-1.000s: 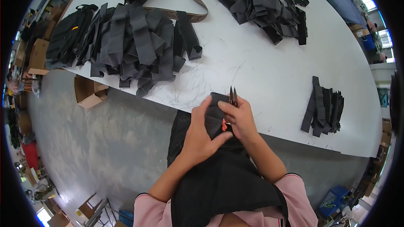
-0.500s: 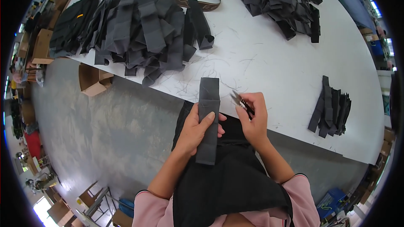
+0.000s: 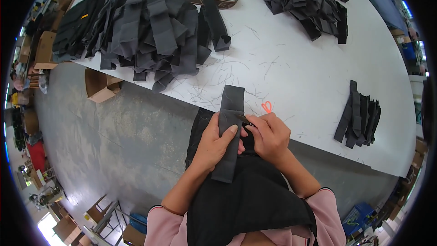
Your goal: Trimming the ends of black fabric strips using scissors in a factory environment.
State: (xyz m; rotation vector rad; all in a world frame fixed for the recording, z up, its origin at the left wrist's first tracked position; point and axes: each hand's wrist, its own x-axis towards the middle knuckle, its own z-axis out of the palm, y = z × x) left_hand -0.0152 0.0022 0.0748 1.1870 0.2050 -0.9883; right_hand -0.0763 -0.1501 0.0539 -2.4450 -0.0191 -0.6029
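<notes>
A long dark-grey fabric strip is held by the left hand at the edge of the white tabletop, dark metal snips by the right hand beside it. Thread trimming is apparently underway; careful blade placement is called for.

The dark strip looks like matt woven cloth, faintly creased, as do the piled strips. The snips show dark metal blades; their bright orange loop could be cord or plastic. The white counter is smooth with a soft sheen. The apron is dull black fabric, the box matt cardboard, and the grey floor hard, mottled and slightly glossy.
</notes>
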